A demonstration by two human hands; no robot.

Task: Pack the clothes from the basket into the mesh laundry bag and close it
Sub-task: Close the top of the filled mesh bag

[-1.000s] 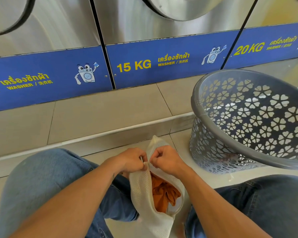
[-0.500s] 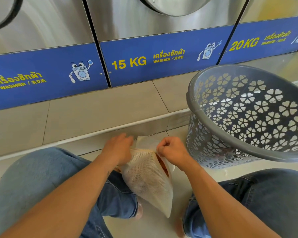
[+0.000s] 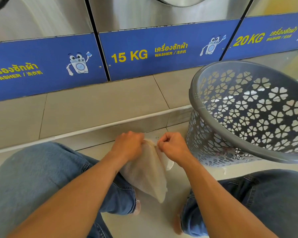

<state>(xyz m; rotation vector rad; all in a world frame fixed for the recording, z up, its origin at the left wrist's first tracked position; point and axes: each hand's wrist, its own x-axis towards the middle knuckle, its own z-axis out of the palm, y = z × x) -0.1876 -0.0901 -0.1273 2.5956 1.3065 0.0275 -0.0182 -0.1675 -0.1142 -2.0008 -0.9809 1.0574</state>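
Your mesh laundry bag [image 3: 147,170] hangs between your knees, just above the tiled floor [image 3: 155,219], a cream, fine-woven pouch that tapers to a blunt corner at the bottom and looks softly filled. Its top edge is bunched between your two hands: your left hand [image 3: 128,146] has its fingers curled over the left side of the mouth, and your right hand [image 3: 171,146] is closed in a fist that pinches the right side, perhaps at a zip pull or cord, though that part is too small to make out. No clothing colour shows through the weave from here, and whether the mouth is fully closed is hidden by your knuckles. To your right, near the bag but not touching it, stands the basket [image 3: 244,138], grey moulded plastic with a smooth thick rim and walls pierced by clover-shaped cut-outs; its right side is cut off by the frame, and its bottom is hard to read, with only a faint reddish patch low behind the holes. Your jeans [image 3: 46,179] are faded blue denim. Ahead, brushed steel washers [image 3: 162,16] with blue panels rise above a beige tiled step.
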